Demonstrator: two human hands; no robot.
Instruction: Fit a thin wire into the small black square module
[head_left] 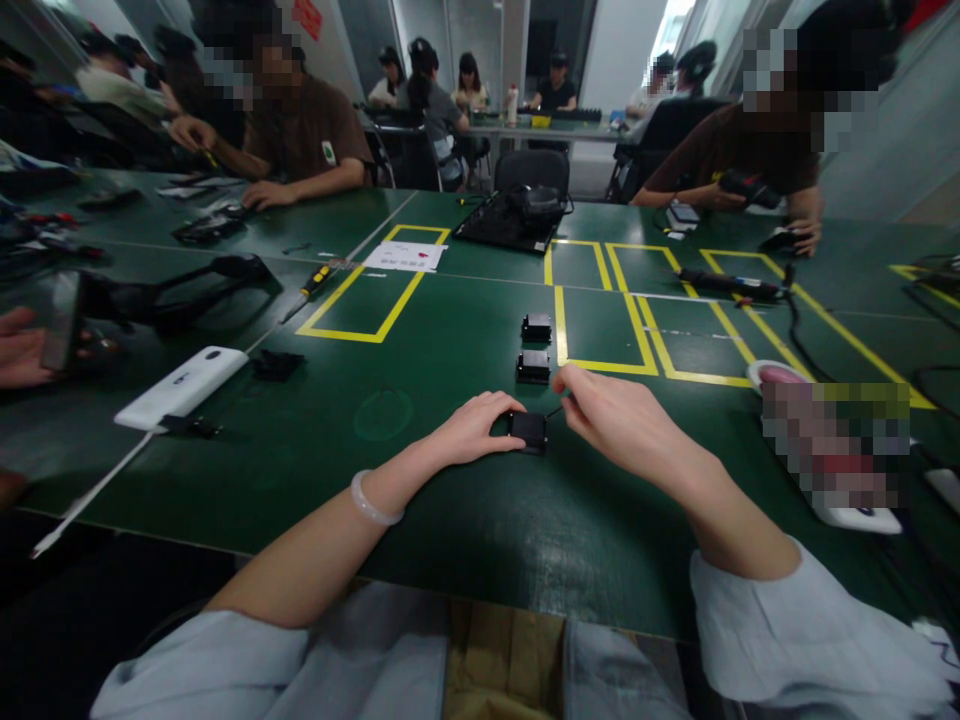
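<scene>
A small black box-shaped part (pixel 528 432) lies on the green table, pinched at its left side between the thumb and fingers of my left hand (pixel 480 428). Just to its right, my right hand (pixel 604 405) is closed on a thin dark rod (pixel 555 411), which points toward the upper right edge of the part. What lies inside the right fingers is hidden, and whether the rod touches the part I cannot tell. Beyond my hands stand two similar black parts, a nearer one (pixel 533 366) and a farther one (pixel 536 327).
A white power strip (pixel 182 388) and a small black piece (pixel 277 365) lie to the left. A yellow-black screwdriver (pixel 316 282) rests beyond. Yellow tape (pixel 609 367) marks rectangles. A phone-like screen in a white case (pixel 862 517) sits right. Co-workers sit across the table.
</scene>
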